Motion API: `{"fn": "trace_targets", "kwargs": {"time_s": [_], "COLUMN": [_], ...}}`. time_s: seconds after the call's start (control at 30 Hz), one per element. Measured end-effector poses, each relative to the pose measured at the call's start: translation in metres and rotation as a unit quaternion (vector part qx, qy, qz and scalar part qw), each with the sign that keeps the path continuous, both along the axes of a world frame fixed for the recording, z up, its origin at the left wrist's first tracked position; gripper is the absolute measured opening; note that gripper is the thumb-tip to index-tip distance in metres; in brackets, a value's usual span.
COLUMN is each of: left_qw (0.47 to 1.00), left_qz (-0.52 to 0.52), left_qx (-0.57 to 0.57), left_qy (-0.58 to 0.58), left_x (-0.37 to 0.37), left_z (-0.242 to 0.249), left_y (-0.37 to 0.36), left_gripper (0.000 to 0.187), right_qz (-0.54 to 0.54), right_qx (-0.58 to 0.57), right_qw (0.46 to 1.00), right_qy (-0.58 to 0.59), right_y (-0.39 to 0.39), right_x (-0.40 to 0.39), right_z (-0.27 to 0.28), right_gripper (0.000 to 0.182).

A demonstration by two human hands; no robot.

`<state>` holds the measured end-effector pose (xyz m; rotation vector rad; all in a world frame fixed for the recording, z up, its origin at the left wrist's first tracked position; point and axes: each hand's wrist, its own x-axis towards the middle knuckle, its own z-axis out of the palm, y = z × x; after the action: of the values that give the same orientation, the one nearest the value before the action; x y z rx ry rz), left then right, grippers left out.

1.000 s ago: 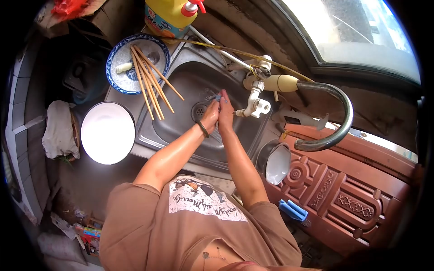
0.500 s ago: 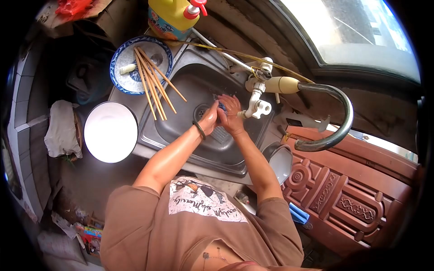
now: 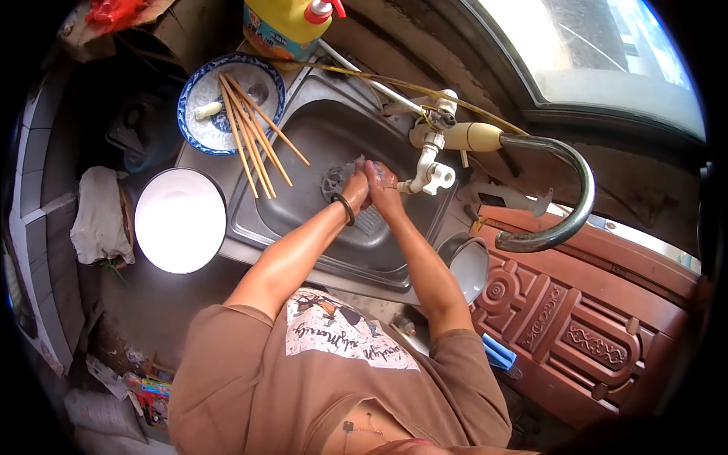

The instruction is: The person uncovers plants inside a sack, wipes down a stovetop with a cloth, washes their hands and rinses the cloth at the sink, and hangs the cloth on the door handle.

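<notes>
My left hand (image 3: 354,183), with a dark bracelet at its wrist, is pressed against my right hand (image 3: 382,177) over the steel sink (image 3: 299,155). Both are wet and closed together under the white tap (image 3: 435,178). A bit of blue-grey shows by the fingers; I cannot tell what lies between the palms. Water splashes around the drain (image 3: 334,182) beside my left hand.
A blue-rimmed plate (image 3: 188,130) holding several chopsticks (image 3: 254,144) and a pale piece of food (image 3: 208,111) sits left of the sink. Nearby are a white round basin (image 3: 180,220), a yellow pump bottle (image 3: 284,26), a curved metal pipe (image 3: 584,182) and a grey bowl (image 3: 469,269).
My hands have closed together more tightly, and the right fingers, spread before, are now folded in. The blue item between them is mostly hidden. More water splashes around the drain.
</notes>
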<state>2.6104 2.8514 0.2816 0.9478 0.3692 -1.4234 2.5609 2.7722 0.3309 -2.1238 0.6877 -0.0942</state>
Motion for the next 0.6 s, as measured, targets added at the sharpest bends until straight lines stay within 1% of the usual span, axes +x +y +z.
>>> {"fn": "trace_targets", "kwargs": {"time_s": [0.1,0.17,0.2,0.3,0.37,0.4,0.5,0.53,0.57,0.6], "left_qw": [0.99,0.962,0.939,0.918,0.892,0.876,0.894,0.909,0.921,0.933], "left_qz": [0.032,-0.006,-0.025,-0.077,-0.078,-0.079,-0.03,-0.049,-0.069,-0.089], "left_qx": [0.089,0.109,0.118,0.082,0.039,0.017,-0.077,-0.064,-0.05,-0.036], "left_qy": [-0.106,-0.252,-0.322,-0.38,-0.444,-0.476,-0.441,-0.41,-0.379,-0.347], "left_x": [-0.008,-0.015,-0.015,-0.011,-0.01,-0.01,-0.008,-0.002,0.006,0.011], "left_z": [0.005,-0.015,-0.014,-0.01,-0.006,-0.003,0.006,0.013,0.019,0.021], "left_y": [-0.009,-0.012,-0.009,-0.001,0.007,0.011,0.024,0.03,0.038,0.046], "left_gripper": [0.068,0.073,0.076,0.083,0.078,0.076,0.063,0.059,0.055,0.052], "right_qz": [-0.033,-0.051,-0.061,-0.081,-0.125,-0.147,-0.267,-0.222,-0.175,-0.126], "right_qx": [0.018,0.039,0.049,0.061,0.182,0.24,0.395,0.307,0.216,0.122], "right_qw": [0.999,0.998,0.996,0.993,0.971,0.953,0.877,0.925,0.961,0.984], "right_qy": [0.009,0.023,0.03,0.063,0.094,0.108,0.058,0.027,-0.005,-0.037], "right_y": [-0.003,-0.001,-0.001,-0.003,-0.013,-0.012,-0.006,-0.009,-0.013,-0.015], "right_x": [-0.004,-0.002,-0.001,-0.001,-0.004,0.001,0.014,0.012,0.009,0.006], "right_z": [-0.015,-0.011,-0.009,-0.011,-0.018,-0.011,0.009,0.009,0.006,0.005], "right_gripper": [0.039,0.043,0.045,0.042,0.042,0.043,0.044,0.044,0.045,0.045]}}
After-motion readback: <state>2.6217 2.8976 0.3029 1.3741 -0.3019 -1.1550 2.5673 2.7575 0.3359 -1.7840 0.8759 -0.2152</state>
